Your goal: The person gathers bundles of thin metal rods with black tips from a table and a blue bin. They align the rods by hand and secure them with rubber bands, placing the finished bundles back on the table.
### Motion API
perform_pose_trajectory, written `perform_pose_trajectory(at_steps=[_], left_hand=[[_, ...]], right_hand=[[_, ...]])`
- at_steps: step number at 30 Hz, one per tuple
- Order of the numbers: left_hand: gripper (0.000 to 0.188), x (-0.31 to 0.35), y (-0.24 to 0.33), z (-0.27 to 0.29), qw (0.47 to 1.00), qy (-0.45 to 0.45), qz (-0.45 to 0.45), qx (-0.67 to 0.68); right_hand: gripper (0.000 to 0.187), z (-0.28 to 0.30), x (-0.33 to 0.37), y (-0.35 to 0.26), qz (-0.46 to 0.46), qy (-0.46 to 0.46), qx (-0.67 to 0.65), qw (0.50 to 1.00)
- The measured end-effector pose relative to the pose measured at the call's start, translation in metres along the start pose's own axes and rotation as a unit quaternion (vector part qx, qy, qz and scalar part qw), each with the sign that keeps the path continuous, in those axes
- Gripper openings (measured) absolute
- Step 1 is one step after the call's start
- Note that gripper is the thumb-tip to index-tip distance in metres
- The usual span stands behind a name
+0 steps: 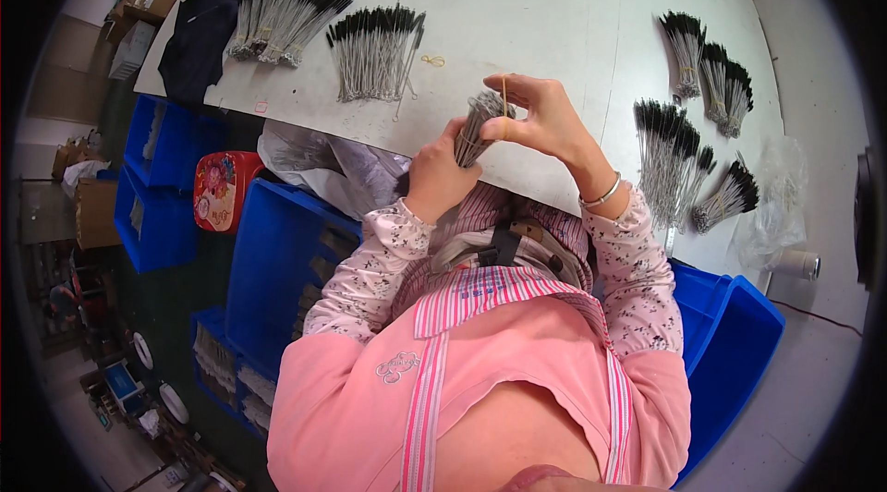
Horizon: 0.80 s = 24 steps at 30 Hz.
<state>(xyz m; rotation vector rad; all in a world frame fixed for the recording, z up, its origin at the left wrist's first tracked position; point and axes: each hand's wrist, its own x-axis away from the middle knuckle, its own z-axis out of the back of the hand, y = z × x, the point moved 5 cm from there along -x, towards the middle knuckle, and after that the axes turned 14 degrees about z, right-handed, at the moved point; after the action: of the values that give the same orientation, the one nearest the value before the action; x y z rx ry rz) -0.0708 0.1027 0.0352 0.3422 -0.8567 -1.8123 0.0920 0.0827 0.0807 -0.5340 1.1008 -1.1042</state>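
Note:
My left hand is wrapped around a bundle of thin wire brushes, its looped wire ends pointing up over the table's near edge. The bristle ends are hidden below the hand. At the bundle's upper right, my right hand holds a yellow rubber band stretched between thumb and fingers. Another band seems to circle the bundle lower down. To the left on the table lies a loose row of black-bristled brushes, with a spare rubber band beside it.
Banded brush bundles lie at the far left near a dark cloth. More bundles are on the right and at the far edge. Blue bins and a red container stand below the white table.

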Motion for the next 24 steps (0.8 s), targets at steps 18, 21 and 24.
perform_pose_trajectory(at_steps=[18,21,24], left_hand=[[0.044,-0.018,-0.016,0.013,0.926,-0.118,0.069,0.352],[0.046,-0.013,-0.009,0.009,0.901,-0.171,0.094,0.388],[0.051,-0.005,0.000,0.004,0.857,-0.233,0.102,0.448]], right_hand=[[0.020,-0.012,0.012,-0.063,0.214,-0.163,0.289,0.919],[0.019,-0.005,0.019,-0.071,0.317,-0.134,0.224,0.912],[0.017,0.005,0.019,-0.106,0.383,-0.103,0.248,0.884]])
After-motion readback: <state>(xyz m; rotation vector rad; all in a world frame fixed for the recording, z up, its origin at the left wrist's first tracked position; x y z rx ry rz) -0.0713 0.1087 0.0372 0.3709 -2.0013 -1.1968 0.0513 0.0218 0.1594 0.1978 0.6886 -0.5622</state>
